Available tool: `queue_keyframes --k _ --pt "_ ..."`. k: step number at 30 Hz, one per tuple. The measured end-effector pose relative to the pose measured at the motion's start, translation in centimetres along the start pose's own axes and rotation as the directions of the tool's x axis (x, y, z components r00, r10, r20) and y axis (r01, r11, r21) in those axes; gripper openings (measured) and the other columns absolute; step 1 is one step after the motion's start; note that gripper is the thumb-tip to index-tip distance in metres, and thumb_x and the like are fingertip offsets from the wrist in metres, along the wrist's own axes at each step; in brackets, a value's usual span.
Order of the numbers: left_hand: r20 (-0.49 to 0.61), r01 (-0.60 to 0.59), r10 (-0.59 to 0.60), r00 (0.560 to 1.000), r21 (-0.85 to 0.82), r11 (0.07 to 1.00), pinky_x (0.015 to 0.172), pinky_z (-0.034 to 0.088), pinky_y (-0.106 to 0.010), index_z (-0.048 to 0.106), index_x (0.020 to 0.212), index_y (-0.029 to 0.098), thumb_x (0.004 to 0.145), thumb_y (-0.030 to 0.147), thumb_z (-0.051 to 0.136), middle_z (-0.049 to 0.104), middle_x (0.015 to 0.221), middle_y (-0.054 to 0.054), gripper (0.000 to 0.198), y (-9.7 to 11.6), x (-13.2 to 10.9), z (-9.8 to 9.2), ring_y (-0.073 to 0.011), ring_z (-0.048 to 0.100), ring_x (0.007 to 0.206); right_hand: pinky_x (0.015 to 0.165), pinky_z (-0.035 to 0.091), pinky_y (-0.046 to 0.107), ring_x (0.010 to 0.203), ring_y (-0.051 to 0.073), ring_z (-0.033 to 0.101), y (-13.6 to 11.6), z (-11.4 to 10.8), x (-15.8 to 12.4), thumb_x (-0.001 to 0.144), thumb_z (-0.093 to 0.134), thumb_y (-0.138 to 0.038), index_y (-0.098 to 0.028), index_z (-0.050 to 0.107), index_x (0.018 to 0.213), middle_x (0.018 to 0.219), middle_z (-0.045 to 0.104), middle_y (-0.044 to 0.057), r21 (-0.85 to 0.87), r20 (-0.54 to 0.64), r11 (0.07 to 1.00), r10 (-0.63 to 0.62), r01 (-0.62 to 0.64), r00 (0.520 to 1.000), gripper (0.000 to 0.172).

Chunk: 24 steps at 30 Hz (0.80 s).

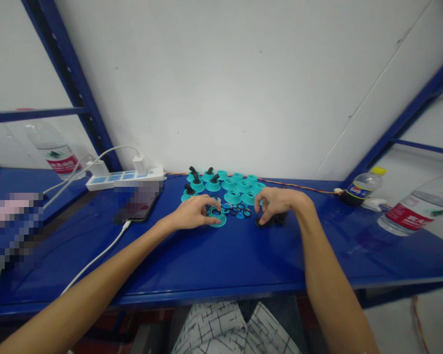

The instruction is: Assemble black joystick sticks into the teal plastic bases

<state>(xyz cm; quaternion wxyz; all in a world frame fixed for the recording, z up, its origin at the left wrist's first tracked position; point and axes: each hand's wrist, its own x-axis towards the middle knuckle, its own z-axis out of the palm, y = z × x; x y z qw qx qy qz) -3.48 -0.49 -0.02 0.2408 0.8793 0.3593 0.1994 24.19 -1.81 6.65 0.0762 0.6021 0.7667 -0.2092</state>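
White wall panels and blue steel uprights stood behind a blue steel shelf [192, 260], where a teal flanged disc [217, 217] with a spoked, ring-like centre lay just ahead of the person. Being round, it showed no long axis. It sat directly under the left hand [194, 212], whose fingers curved over its rim, though whether they gripped it or only rested there could not be told. The right hand [276, 205], farther from the disc and to its right, was half-closed like a claw, its fingertips down on a small heap of dark parts [270, 221]; whether it had hold of them was also unclear. Small blue and black rings [239, 210] lay between the hands. Beyond them stood a cluster of teal flanged bases [232, 184], some carrying black stick-shaped pieces [213, 178]. A white power strip [125, 179] and a partly blurred phone [140, 206] sat to the left, and a plastic water bottle [409, 209] lay to the right.
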Motion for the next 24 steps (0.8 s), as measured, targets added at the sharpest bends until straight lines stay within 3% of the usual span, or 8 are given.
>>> queue_keyframes --k 5,11,17,24 --pt "-0.002 -0.007 0.007 1.0 0.016 1.0 0.067 0.044 -0.024 0.069 0.104 0.021 0.076 0.045 0.071 0.067 0.1 -0.003 0.037 0.0 -0.1 0.0 -0.011 0.057 0.066 0.043 0.035 0.019 0.051 0.012 0.056 -1.4 0.7 0.7 0.061 0.078 -0.017 -0.017 0.074 0.084 0.061 0.064 -0.001 -0.015 0.038 0.997 0.071 -0.07 0.997 0.024" --pt "-0.003 -0.008 0.008 1.0 0.021 1.0 0.068 0.043 -0.025 0.069 0.104 0.021 0.076 0.046 0.071 0.067 0.099 -0.003 0.038 -0.1 -0.1 0.1 -0.0117 0.057 0.068 0.045 0.04 0.019 0.051 0.01 0.058 -1.2 0.2 0.3 0.073 0.069 -0.02 -0.014 0.074 0.082 0.07 0.07 0.003 0.1 -0.091 0.99 -0.095 0.104 0.991 0.012" --pt "-0.007 0.029 -0.028 1.0 0.013 1.0 0.068 0.042 -0.024 0.07 0.103 0.022 0.073 0.048 0.073 0.069 0.097 -0.002 0.04 0.2 -0.1 0.1 -0.013 0.059 0.07 0.046 0.049 0.02 0.053 0.01 0.061 -2.5 0.7 0.7 0.08 0.066 -0.036 -0.014 0.069 0.094 0.082 0.071 0.005 0.411 -0.177 0.844 -0.297 0.345 0.938 0.027" --pt "-0.033 0.091 -0.091 0.995 -0.006 0.996 0.066 0.042 -0.026 0.073 0.099 0.022 0.07 0.047 0.077 0.071 0.089 -0.002 0.039 -0.2 0.1 0.3 -0.0152 0.06 0.069 0.05 0.056 0.026 0.055 0.013 0.065 -3.7 1.3 0.8 0.078 0.07 -0.041 -0.014 0.068 0.095 0.081 0.069 0.005 0.507 -0.113 0.773 -0.38 0.382 0.918 0.032"
